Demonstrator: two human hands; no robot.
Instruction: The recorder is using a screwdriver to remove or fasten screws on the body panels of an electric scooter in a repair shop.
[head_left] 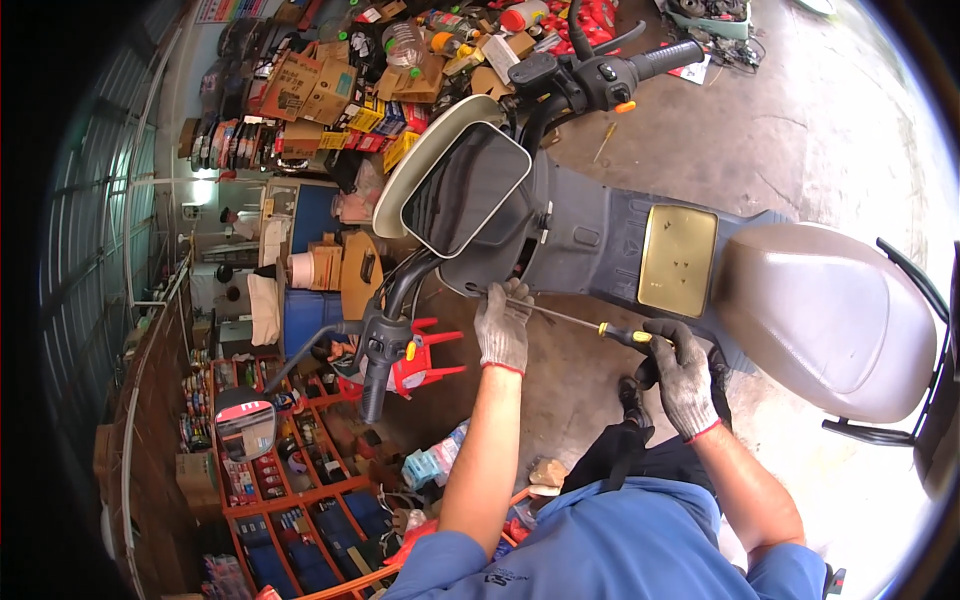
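My left hand (503, 328), in a grey knit glove, is at the lower edge of the scooter's dark grey front panel (570, 240). Its fingers are closed around the tip end of a long screwdriver (565, 317), and they hide the tip and whatever it touches. The yellow and black handle is gripped by my gloved right hand (685, 385), to the right and slightly nearer me. On the scooter's footboard (622, 235) lies a gold-coloured tray (652, 285) with several small screws (681, 265) in it.
The scooter's grey seat (830, 310) is at right; its handlebar mirror (468, 190) and left grip (375, 390) rise at left. A red plastic stool (435, 350) stands behind my left hand. Orange-framed parts bins (290, 500) and piled boxes (330, 95) line the left and far sides.
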